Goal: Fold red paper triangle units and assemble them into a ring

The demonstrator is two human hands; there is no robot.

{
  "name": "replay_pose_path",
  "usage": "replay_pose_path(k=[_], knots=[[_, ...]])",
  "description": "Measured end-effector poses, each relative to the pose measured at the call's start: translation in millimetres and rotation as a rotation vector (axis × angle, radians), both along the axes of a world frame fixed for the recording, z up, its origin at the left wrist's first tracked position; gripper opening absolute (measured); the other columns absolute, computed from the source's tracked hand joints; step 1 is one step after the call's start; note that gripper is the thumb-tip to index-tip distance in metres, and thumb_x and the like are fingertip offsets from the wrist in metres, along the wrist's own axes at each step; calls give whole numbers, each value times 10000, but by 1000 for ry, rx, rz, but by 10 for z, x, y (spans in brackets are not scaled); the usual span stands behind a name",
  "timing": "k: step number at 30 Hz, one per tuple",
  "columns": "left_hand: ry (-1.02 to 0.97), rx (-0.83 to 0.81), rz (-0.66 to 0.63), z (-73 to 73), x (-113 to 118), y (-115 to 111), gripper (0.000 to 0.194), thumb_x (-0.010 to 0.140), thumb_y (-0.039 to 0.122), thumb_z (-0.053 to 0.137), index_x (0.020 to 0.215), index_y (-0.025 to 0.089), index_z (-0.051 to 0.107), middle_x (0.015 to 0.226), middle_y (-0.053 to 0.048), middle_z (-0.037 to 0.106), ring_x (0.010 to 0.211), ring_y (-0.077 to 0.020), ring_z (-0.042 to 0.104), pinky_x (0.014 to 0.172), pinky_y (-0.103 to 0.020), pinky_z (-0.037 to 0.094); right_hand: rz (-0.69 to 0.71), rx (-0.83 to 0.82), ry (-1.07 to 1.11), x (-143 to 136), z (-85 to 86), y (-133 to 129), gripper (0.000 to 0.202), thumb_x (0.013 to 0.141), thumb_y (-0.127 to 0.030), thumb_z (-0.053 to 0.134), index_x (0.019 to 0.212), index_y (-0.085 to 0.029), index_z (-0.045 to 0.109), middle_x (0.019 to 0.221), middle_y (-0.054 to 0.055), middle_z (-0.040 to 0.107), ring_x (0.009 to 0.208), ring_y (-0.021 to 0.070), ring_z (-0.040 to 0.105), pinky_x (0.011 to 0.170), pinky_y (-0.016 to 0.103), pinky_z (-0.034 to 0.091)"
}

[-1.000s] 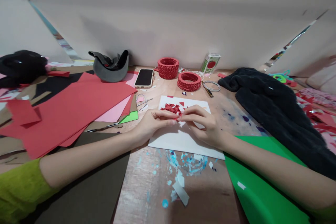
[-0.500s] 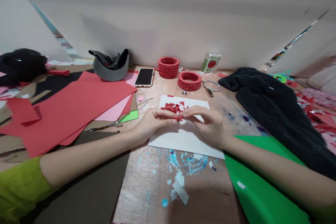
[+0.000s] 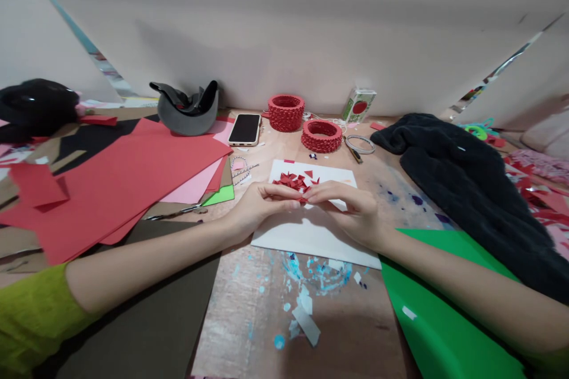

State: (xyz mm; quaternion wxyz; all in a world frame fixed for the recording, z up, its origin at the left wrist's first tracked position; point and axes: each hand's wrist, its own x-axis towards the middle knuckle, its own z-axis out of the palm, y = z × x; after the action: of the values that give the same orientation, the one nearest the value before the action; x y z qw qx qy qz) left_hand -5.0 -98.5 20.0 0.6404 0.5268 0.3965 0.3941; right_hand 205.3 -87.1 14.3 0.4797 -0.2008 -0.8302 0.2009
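Note:
Over a white board [image 3: 306, 235], my left hand [image 3: 265, 208] and my right hand [image 3: 351, 208] meet at the fingertips. Both are closed in a pinch on a small folded red paper piece [image 3: 304, 200], largely covered by the fingers. Right behind the fingertips lies a pile of small folded red paper pieces [image 3: 291, 180] on the board. Two red rings built of folded paper stand farther back: a taller ring [image 3: 286, 117] and a lower ring [image 3: 320, 141] to its right.
Red paper sheets [image 3: 120, 180], scissors [image 3: 175, 212] and a grey cap [image 3: 189, 115] lie left. A phone [image 3: 244, 130] is near the wall. Beside the rings are a cutter [image 3: 354, 153], a silvery hoop [image 3: 361, 144] and a small carton [image 3: 359, 105]. Dark fluffy cloth [image 3: 462, 183] and green sheet [image 3: 427, 284] lie right.
My hands stay almost in place, fingertips still together. The red points that showed at the fingertips are now more covered. The view has shifted very slightly.

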Motion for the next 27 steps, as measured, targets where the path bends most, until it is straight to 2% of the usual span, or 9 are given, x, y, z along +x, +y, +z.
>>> replay_pose_path(k=[14, 17, 21, 24, 27], knots=[[28, 16, 8, 25, 0, -11, 178, 723, 234, 764, 895, 192, 771, 994, -69, 743, 898, -170, 650, 849, -288, 489, 7, -7, -25, -13, 55, 14, 179, 853, -108, 604, 982, -211, 674, 936, 60, 719, 916, 184, 657, 811, 392, 554], [41, 34, 6, 19, 0, -10, 176, 723, 255, 765, 890, 201, 772, 983, -66, 744, 904, -178, 650, 848, -298, 495, -34, -4, -30, -24, 82, 9, 172, 849, -108, 604, 946, -222, 689, 915, 53, 717, 891, 184, 654, 784, 382, 552], [70, 74, 11, 35, 7, -11, 155, 711, 250, 767, 857, 199, 779, 986, -76, 742, 926, -194, 647, 870, -315, 488, -21, -9, -34, -38, 71, 1, 169, 837, -103, 618, 934, -215, 698, 861, 50, 716, 832, 178, 649, 732, 355, 543], [81, 79, 13, 47, 16, -12, 143, 721, 252, 757, 847, 188, 781, 981, -85, 741, 919, -202, 650, 860, -323, 496, -53, -89, -12, -58, 72, -5, 135, 835, -129, 632, 905, -219, 705, 844, 39, 716, 799, 171, 648, 721, 344, 533], [32, 38, 17, 54, 30, -20, 155, 762, 289, 728, 852, 172, 776, 958, -89, 743, 869, -188, 661, 844, -322, 508, -97, -250, -17, -79, 116, -5, 97, 833, -173, 649, 885, -212, 721, 855, 40, 720, 799, 168, 655, 753, 346, 526]])
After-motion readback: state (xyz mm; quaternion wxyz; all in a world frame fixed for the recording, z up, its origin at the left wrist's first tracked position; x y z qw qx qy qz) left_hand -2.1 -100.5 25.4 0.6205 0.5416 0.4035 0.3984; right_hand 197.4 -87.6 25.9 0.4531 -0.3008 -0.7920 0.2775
